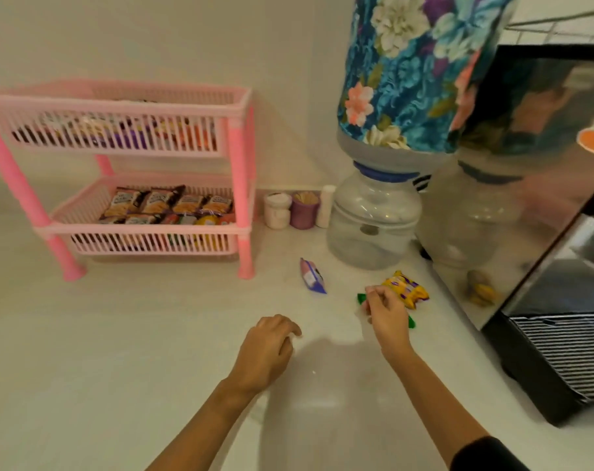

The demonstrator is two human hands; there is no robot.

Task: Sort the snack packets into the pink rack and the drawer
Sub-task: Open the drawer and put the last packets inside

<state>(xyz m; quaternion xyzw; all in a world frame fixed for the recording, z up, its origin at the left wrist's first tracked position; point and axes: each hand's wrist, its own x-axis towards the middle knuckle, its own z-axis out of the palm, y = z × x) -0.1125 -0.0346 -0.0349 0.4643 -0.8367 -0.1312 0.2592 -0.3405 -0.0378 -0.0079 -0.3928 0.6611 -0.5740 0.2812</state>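
A pink two-tier rack (241, 205) stands at the back left of the white counter, with several snack packets (168, 207) on its lower tier and more behind the slats of the upper one. Three packets lie loose on the counter: a purple one (311, 275), a yellow one (406, 289) and a green one (411, 321) mostly hidden under my right hand (385, 316). That hand hovers over the green packet with curled fingers; whether it grips the packet I cannot tell. My left hand (266, 351) hangs loosely curled above the counter, holding nothing. No drawer is in view.
A water dispenser jug (373, 219) with a floral cover (421, 69) stands behind the loose packets. Small jars (304, 210) sit beside the rack. A dark shiny appliance (540, 212) fills the right side. The counter (118, 351) spreads wide at the front left.
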